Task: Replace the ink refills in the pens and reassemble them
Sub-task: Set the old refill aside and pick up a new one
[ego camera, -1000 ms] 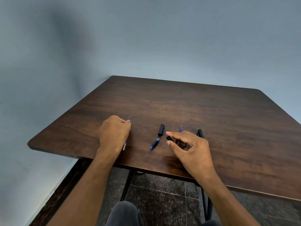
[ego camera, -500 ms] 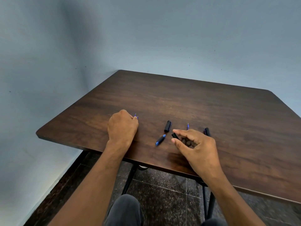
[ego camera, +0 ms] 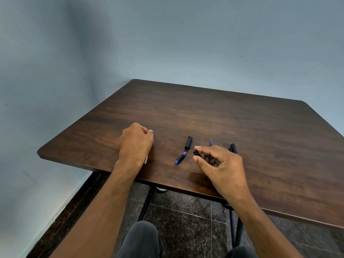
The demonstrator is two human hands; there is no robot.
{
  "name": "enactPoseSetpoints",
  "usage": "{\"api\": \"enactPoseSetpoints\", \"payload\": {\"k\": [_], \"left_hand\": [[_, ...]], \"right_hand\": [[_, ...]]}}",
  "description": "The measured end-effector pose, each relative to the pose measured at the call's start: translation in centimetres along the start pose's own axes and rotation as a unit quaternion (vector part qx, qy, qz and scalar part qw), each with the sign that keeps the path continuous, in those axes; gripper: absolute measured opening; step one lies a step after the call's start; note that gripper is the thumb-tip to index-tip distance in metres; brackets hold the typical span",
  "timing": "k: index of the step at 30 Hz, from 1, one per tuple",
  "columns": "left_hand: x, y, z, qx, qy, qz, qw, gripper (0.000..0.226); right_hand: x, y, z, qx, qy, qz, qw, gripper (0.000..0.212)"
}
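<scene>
Dark counter (ego camera: 242, 127): pens not assembled. Left hand (ego camera: 136, 144) fisted on refill (ego camera: 153, 132); right hand (ego camera: 221, 164) fingers (ego camera: 200, 148) pinch black piece (ego camera: 197, 153); cap (ego camera: 188, 142), blue-tipped section (ego camera: 180, 158) between hands.

Hands (ego camera: 135, 144) and pen parts (ego camera: 180, 158): no visible change.

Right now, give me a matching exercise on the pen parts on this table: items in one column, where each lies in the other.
Items:
1. black cap
2. blue-tipped grip section
3. thin refill
4. small black piece

Places:
A. just beyond the right hand
B. pinched at the right hand's fingertips
C. nearest the table front edge, between the hands
D. lying free, just behind the grip section

Pairs: 1-D, 2-C, 3-A, 4-B
</scene>
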State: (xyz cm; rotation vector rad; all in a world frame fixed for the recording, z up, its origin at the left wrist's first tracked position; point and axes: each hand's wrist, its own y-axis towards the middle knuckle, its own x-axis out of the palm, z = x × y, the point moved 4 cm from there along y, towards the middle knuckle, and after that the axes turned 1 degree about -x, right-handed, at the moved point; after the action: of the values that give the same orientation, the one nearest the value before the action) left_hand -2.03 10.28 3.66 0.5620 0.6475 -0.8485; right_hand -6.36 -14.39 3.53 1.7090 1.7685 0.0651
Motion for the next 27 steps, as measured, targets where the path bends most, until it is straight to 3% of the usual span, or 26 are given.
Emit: {"api": "enactPoseSetpoints", "payload": {"k": [5,12,18,25,27], "left_hand": [[-1.2,-3.4,1.7,0.074,-0.152,0.052,0.984,0.007],[1.3,-9.3,4.9,0.200,-0.235,-0.040,0.950,0.005],[2.3,-10.8,6.8,0.300,-0.206,-0.074,0.928,0.013],[2.9,-10.1,7.7,0.358,-0.186,-0.118,0.908,0.032],[3.0,-9.7,7.9,0.386,-0.154,-0.091,0.905,0.031]], "right_hand": [[-0.1,0.1,0.2,0.012,0.014,0.005,1.000,0.027],[-1.2,0.4,1.6,0.102,0.186,0.072,0.974,0.017],[-1.7,0.5,2.2,0.115,0.300,0.101,0.942,0.019],[-1.9,0.5,2.5,0.120,0.323,0.130,0.930,0.027],[-2.0,0.5,2.4,0.112,0.334,0.133,0.926,0.026]]}}
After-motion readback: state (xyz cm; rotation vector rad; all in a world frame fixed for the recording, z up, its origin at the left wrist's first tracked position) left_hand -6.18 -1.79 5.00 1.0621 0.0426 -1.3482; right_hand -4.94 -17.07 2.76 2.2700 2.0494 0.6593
